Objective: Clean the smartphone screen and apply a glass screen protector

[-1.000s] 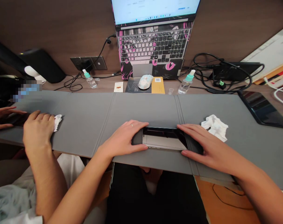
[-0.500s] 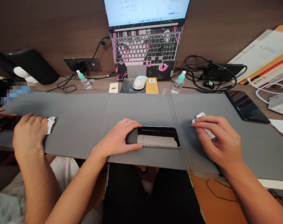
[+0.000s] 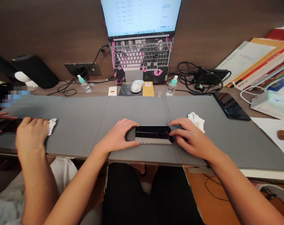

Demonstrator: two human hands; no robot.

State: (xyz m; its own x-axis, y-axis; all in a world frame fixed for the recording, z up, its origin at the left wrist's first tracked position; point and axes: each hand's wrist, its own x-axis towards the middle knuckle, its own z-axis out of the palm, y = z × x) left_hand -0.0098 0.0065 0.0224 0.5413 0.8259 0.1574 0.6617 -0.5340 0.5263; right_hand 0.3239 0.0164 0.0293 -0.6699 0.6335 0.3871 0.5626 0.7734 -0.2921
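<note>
A smartphone [image 3: 156,135] with a dark, reflective screen lies flat on the grey desk mat [image 3: 134,109]. My left hand [image 3: 119,136] is closed round its left end, thumb on the near edge and fingers on the far edge. At the other end, my right hand [image 3: 191,137] touches the phone's right edge and corner with outstretched, parted fingertips. A crumpled white tissue [image 3: 197,122] lies just beyond my right hand, apart from the fingers.
A co-worker's hand [image 3: 33,134] holds a white tissue [image 3: 52,126] at left. Behind the mat stand a laptop [image 3: 142,56], a mouse [image 3: 137,86] and two spray bottles [image 3: 172,87] [image 3: 84,84]. A dark tablet-like device [image 3: 232,106] and cables [image 3: 198,76] are at right.
My right hand has moved left from the tissue to the phone's right end, leaving the tissue on the mat. My left hand keeps its hold on the phone. The view has shifted slightly.
</note>
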